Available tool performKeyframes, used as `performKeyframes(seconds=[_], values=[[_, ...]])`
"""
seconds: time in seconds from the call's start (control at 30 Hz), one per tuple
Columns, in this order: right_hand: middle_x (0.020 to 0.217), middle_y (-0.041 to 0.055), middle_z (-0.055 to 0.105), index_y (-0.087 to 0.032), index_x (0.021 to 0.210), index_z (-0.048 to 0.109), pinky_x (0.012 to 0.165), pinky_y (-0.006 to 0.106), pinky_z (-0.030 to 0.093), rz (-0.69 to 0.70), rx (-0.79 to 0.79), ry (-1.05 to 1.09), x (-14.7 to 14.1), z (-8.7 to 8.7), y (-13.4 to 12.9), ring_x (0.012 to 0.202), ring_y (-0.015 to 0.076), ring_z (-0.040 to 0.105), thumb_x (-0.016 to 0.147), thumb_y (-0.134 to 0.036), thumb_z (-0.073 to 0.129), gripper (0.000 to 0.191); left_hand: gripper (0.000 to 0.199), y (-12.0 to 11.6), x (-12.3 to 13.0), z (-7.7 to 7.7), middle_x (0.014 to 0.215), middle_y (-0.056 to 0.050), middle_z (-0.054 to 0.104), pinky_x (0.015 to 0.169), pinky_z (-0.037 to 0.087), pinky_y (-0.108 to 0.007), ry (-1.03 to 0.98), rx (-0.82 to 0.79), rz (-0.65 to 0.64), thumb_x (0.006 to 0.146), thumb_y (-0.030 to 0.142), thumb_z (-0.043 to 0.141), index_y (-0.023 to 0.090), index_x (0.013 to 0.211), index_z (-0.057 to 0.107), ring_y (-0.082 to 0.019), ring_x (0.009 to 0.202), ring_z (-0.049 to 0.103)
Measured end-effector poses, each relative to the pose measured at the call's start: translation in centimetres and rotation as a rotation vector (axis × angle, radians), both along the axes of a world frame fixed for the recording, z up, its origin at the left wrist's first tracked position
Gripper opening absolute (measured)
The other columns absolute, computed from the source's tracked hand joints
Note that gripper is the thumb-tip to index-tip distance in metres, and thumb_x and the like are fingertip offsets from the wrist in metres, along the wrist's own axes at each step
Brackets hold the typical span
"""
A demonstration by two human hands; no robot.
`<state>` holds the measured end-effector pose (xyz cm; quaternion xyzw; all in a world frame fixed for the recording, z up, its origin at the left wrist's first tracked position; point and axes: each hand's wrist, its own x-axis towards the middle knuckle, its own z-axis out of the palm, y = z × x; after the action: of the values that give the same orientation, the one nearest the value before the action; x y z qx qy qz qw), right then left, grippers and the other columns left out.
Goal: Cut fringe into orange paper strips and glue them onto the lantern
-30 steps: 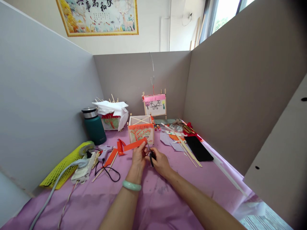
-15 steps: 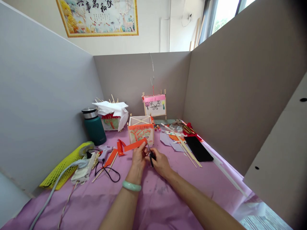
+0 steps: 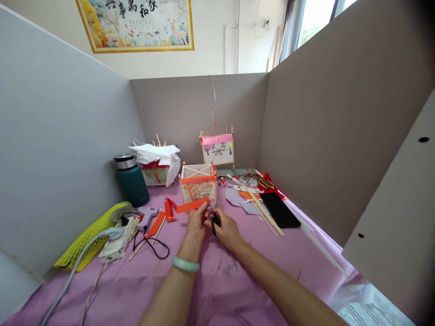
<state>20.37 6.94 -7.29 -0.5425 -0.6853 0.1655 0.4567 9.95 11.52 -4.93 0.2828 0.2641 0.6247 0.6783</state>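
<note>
Pinched in my left hand [image 3: 197, 222] is an orange-red paper strip [image 3: 188, 207], whose far end trails to the left in folds on the tablecloth. My right hand [image 3: 227, 230] grips black-handled scissors [image 3: 215, 221], their blades up at the strip's right end beside my left fingertips. Whether the blades are apart is too small to tell. Just beyond my hands stands a square lantern frame [image 3: 199, 188] of sticks and paper, with an orange fringe and a tree drawing on its front.
On the left are a teal bottle [image 3: 132, 183], a glue gun [image 3: 148, 216], a power strip [image 3: 117, 242] and yellow netting [image 3: 90, 237]. A black phone [image 3: 280, 210] and wooden sticks [image 3: 261, 210] lie right. Behind stands a pink-topped lantern [image 3: 218, 149]; grey partitions [image 3: 200, 104] surround the table.
The view has shifted very slightly. My hands keep nearly the same pose, with the scissors still at the end of the strip.
</note>
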Motion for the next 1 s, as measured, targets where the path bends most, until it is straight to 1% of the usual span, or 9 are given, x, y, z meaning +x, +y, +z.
performKeyframes(seconds=[0.13, 0.3, 0.47, 0.67, 1.0], values=[[0.088, 0.0014, 0.070, -0.023, 0.108, 0.058, 0.065, 0.024, 0.040, -0.005, 0.008, 0.006, 0.04, -0.07, 0.05, 0.075, 0.0181, 0.064, 0.086, -0.039, 0.054, 0.027, 0.043, -0.09, 0.02, 0.04, 0.039, 0.009, 0.037, 0.035, 0.021, -0.016, 0.010, -0.007, -0.011, 0.044, 0.029, 0.087, 0.017, 0.056, 0.047, -0.003, 0.035, 0.034], [0.087, 0.0022, 0.070, -0.022, 0.107, 0.058, 0.066, 0.025, 0.041, 0.013, 0.002, 0.011, 0.13, -0.10, 0.14, 0.075, 0.0187, 0.064, 0.087, -0.041, 0.053, 0.028, 0.044, -0.26, 0.12, 0.26, 0.039, 0.010, 0.036, 0.036, 0.024, -0.016, -0.007, -0.013, 0.003, 0.041, 0.027, 0.087, 0.017, 0.055, 0.047, -0.003, 0.035, 0.033], [0.087, 0.0026, 0.070, -0.023, 0.107, 0.058, 0.066, 0.025, 0.041, 0.005, -0.008, 0.005, 0.15, -0.16, 0.27, 0.075, 0.0193, 0.064, 0.087, -0.043, 0.052, 0.028, 0.041, -0.09, 0.10, 0.08, 0.040, 0.009, 0.039, 0.038, 0.025, -0.017, 0.002, -0.014, 0.000, 0.045, 0.028, 0.086, 0.016, 0.057, 0.049, -0.004, 0.037, 0.036], [0.086, 0.0018, 0.070, -0.024, 0.106, 0.058, 0.065, 0.025, 0.041, 0.011, 0.002, 0.007, 0.12, -0.36, 0.32, 0.074, 0.0187, 0.064, 0.088, -0.041, 0.052, 0.026, 0.041, 0.10, 0.08, -0.13, 0.039, 0.008, 0.041, 0.040, 0.027, -0.018, 0.014, -0.010, -0.009, 0.045, 0.031, 0.087, 0.016, 0.056, 0.050, -0.005, 0.037, 0.037], [0.085, 0.0016, 0.069, -0.023, 0.106, 0.058, 0.065, 0.025, 0.041, 0.013, -0.002, 0.005, 0.23, -0.53, 0.43, 0.073, 0.0188, 0.064, 0.088, -0.042, 0.052, 0.027, 0.040, 0.04, 0.00, -0.14, 0.040, 0.008, 0.040, 0.040, 0.027, -0.019, 0.014, 0.010, -0.001, 0.046, 0.030, 0.087, 0.016, 0.057, 0.051, -0.005, 0.038, 0.037]])
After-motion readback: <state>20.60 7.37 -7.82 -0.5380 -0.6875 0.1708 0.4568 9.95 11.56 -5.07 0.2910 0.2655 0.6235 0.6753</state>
